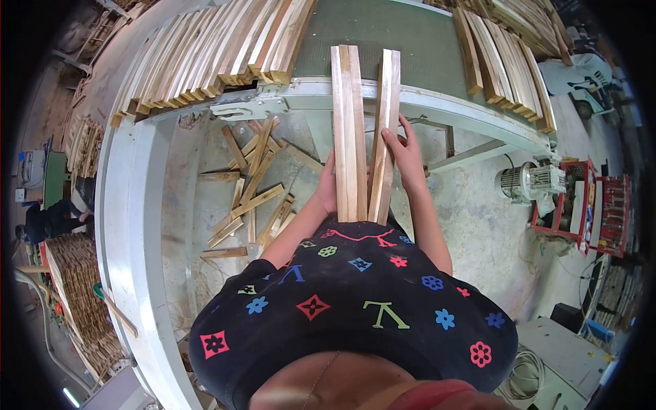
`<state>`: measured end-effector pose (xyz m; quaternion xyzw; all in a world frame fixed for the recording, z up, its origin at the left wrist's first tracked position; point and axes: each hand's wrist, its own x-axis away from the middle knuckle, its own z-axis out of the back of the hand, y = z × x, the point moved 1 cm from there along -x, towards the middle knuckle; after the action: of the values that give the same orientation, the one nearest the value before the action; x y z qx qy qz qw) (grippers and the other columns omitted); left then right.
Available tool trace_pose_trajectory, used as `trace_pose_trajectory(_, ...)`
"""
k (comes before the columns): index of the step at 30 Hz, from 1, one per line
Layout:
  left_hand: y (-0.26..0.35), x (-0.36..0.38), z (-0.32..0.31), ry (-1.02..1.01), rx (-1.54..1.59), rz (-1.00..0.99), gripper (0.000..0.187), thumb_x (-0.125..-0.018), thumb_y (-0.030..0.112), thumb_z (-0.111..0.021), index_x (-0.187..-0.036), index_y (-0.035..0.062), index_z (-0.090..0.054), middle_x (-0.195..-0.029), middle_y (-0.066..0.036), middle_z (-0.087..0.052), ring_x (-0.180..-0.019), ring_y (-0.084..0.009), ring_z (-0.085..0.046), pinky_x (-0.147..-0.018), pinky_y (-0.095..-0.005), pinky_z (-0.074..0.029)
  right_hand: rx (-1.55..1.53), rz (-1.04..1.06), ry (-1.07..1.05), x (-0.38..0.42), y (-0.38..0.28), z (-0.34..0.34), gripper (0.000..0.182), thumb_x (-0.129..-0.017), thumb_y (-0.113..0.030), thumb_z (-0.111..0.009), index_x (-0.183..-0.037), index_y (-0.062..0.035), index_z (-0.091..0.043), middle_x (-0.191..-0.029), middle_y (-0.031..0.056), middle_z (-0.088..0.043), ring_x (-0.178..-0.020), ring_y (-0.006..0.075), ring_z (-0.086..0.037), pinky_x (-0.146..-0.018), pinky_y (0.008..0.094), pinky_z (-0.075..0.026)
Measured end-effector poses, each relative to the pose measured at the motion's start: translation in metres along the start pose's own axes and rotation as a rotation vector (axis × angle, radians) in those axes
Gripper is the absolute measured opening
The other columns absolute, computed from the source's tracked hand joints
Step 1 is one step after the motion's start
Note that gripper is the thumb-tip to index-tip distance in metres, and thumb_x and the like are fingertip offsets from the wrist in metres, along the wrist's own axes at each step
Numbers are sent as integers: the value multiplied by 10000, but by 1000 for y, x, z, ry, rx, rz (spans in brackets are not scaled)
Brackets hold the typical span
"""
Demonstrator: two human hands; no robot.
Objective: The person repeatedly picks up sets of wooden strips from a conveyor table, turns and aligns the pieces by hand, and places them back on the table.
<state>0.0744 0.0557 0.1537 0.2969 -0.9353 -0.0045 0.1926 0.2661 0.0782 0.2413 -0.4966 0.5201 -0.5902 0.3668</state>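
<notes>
Two groups of pale wooden strips stand lengthwise in front of my body, their far ends at the metal table's edge. My left hand [329, 188] grips the left group of wooden strips [348, 137] from its left side, with most fingers hidden behind the wood. My right hand [406, 154] is closed around the right group of wooden strips [385, 130], thumb on the near face and a finger behind. A narrow gap parts the two groups at the top and tapers toward my shirt.
On the green-topped metal table [369, 31] lie a long row of strips [219, 48] at left and a shorter row [502, 68] at right. Loose offcuts [253, 178] litter the floor below. A motor [516, 183] and red rack [581, 205] stand right; another person [55, 219] is far left.
</notes>
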Motion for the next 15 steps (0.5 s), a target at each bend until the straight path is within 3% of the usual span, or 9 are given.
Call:
trace_pose_trajectory(6, -1, 6, -23, 35, -103, -67, 1049, -860, 843, -354, -1485, 1, -394, -1464, -260, -468, -1302, -407, -514, -1119, -529, -397, -9, -4, -67, -2, -3, -10, 656, -933, -276, -704, -1514, -128, -437, -1042, 135, -674, -923, 156, -634, -811, 304, -516)
trace_pose_trajectory(9, 0, 6, -34, -375, 289, 52, 999, -882, 823, -337, -1527, 61, -350, -1476, -256, -457, -1314, -438, -494, -1117, -564, -387, -3, -14, -130, -6, -5, -18, 652, -943, -272, -694, -1526, -150, -430, -1128, 138, -672, -991, 153, -630, -848, 304, -517)
trace_pose_trajectory(12, 10, 10, -43, -116, -119, -108, 922, -926, 770, -342, -1536, 78, -337, -1477, -219, -472, -1322, -371, -512, -1121, -508, -400, 29, 57, -183, -11, -10, -18, 622, -973, -293, -656, -1534, -161, -421, -1249, 103, -642, -1035, 143, -613, -872, 286, -506)
trace_pose_trajectory(15, 21, 27, -85, -313, -148, -127, 897, -953, 731, -340, -1535, 49, -317, -1484, -218, -462, -1324, -385, -506, -1129, -512, -395, 48, 121, -313, 20, -55, 5, 604, -991, -314, -629, -1528, -130, -423, -1319, 74, -604, -1081, 143, -592, -888, 274, -495)
